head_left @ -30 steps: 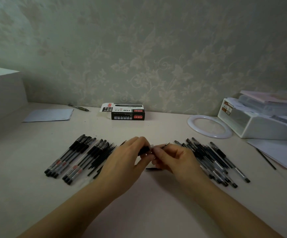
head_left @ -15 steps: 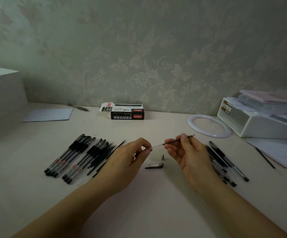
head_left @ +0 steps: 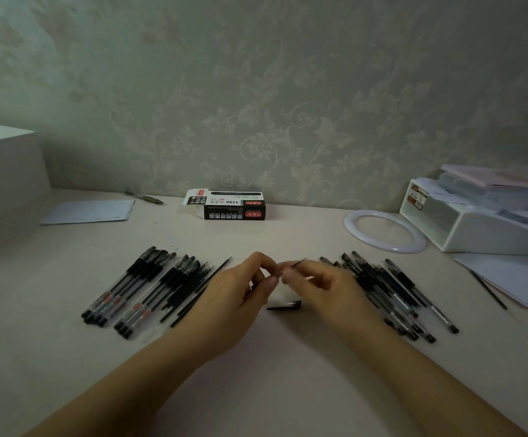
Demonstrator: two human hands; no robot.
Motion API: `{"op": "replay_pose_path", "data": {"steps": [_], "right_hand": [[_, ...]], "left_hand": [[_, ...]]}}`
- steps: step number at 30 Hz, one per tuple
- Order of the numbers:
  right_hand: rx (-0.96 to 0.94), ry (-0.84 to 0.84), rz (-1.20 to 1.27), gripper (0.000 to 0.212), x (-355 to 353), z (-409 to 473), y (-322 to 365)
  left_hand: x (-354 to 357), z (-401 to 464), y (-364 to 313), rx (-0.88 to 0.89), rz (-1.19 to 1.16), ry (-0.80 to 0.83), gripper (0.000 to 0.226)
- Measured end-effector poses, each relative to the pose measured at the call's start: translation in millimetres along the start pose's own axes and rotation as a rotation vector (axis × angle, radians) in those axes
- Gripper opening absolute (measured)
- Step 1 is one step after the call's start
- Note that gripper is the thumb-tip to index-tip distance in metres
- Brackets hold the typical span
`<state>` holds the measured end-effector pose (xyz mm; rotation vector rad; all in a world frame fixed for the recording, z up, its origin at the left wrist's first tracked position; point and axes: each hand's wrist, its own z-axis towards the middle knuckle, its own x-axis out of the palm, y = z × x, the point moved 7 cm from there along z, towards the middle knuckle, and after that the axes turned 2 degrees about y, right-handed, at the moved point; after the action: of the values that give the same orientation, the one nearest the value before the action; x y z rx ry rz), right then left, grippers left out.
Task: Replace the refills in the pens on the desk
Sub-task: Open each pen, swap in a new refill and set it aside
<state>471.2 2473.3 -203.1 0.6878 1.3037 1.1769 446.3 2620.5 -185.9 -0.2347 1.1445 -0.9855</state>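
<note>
My left hand point(head_left: 240, 294) curls round a pen barrel point(head_left: 252, 287), which is mostly hidden by the fingers. My right hand point(head_left: 322, 288), blurred, pinches a thin refill point(head_left: 300, 262) whose end pokes out above the fingers, close to my left fingertips. A black pen cap point(head_left: 284, 305) lies on the desk just below both hands. A row of capped pens point(head_left: 139, 288) lies to the left, with loose refills point(head_left: 202, 285) beside it. Another pile of pens point(head_left: 392, 294) lies to the right.
A black refill box point(head_left: 228, 206) stands open at the back by the wall. A white ring point(head_left: 385, 231), a white organiser point(head_left: 477, 222) and papers point(head_left: 515, 279) fill the right. On the left are a paper sheet point(head_left: 89, 211) and a white box point(head_left: 4, 165).
Half a second ago my right hand had drawn the refill out to the right. It has now swung back left, close to my left hand, which stayed put.
</note>
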Motion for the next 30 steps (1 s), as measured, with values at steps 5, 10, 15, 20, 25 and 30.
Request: {"op": "replay_pose_path", "data": {"steps": [5, 10, 15, 20, 25, 30], "right_hand": [[-0.118, -0.176, -0.310, 0.015, -18, 2, 0], [-0.140, -0.122, -0.522, 0.016, -18, 8, -12], [-0.150, -0.140, -0.521, 0.009, -22, 8, -15], [-0.065, -0.164, 0.061, 0.008, -26, 10, -13], [-0.071, -0.027, 0.175, 0.008, -6, 7, -6], [-0.077, 0.026, 0.171, 0.007, -1, 5, -4]], "left_hand": [[-2, 1, 4, -0.015, -0.001, -0.013, 0.013], [2, 0, 4, 0.019, 0.068, 0.015, 0.016], [2, -1, 6, 0.026, 0.107, 0.032, 0.015], [2, 0, 9, 0.024, 0.117, 0.034, 0.014], [5, -1, 4, 0.048, 0.088, 0.062, 0.013], [5, 0, 2, 0.056, 0.070, 0.062, 0.012]]}}
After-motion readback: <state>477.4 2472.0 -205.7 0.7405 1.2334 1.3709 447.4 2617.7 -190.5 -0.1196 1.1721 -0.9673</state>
